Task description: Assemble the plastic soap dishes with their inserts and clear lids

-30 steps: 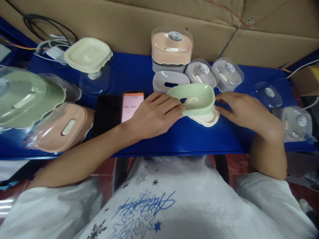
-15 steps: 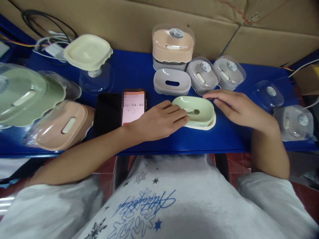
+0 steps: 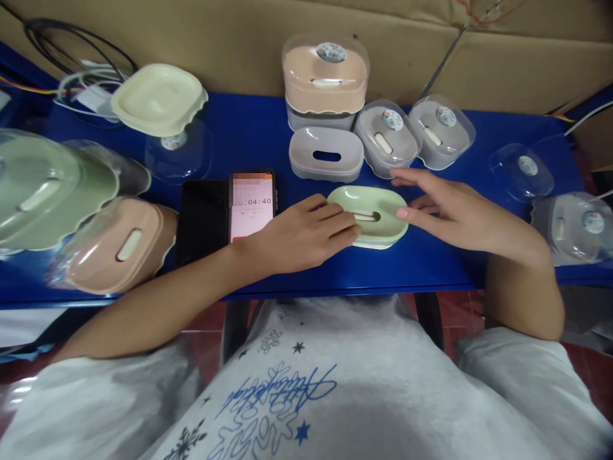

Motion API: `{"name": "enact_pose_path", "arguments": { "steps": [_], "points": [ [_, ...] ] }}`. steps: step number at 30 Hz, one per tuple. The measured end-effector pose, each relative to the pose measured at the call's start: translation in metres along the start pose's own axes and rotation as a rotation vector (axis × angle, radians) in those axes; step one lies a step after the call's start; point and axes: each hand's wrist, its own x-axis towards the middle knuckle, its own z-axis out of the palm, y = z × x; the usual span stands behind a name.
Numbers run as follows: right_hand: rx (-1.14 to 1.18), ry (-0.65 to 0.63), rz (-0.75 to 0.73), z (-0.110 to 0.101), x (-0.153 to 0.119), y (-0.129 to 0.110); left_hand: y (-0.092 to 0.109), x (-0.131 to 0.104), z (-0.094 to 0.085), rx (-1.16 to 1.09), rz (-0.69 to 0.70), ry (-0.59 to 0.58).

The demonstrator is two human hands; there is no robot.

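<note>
A light green oval plastic box (image 3: 390, 223) with a sunken top lies on the blue table. A cream strip (image 3: 364, 217) shows at the slot in its middle, and a pale base edge is under it. My left hand (image 3: 318, 230) has its fingers curled over the box's left end; the fingertips inside are partly hidden. My right hand (image 3: 443, 207) is at the right end, its thumb at the rim and its fingers spread apart beyond it. Just behind the box stands a grey oval box (image 3: 301, 163) with an uncovered slot.
Behind are a peach box (image 3: 328, 80) on a grey one and two grey lidded boxes (image 3: 389, 137) (image 3: 443, 128). To the left are a phone (image 3: 252, 211), a peach box (image 3: 112, 246), a green box (image 3: 43, 185) and a cream base (image 3: 160, 99). A clear lid (image 3: 520, 176) lies at right.
The green box has settled level over its pale base, which stuck out at the right before. My right thumb has moved onto the rim. The view has shifted slightly.
</note>
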Motion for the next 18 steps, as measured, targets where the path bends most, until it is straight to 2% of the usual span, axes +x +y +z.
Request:
{"name": "enact_pose_path", "arguments": {
  "steps": [7, 14, 18],
  "points": [
    [-0.194, -0.118, -0.220, 0.014, -0.001, 0.007, -0.001, 0.001, 0.000, 0.008, -0.050, -0.058],
    [-0.328, -0.069, -0.331, 0.035, 0.016, 0.011, -0.007, -0.001, 0.004, 0.076, -0.083, -0.060],
    [-0.320, -0.044, -0.357, 0.042, 0.020, 0.007, -0.006, -0.001, 0.005, 0.095, -0.078, -0.075]
  ]
}}
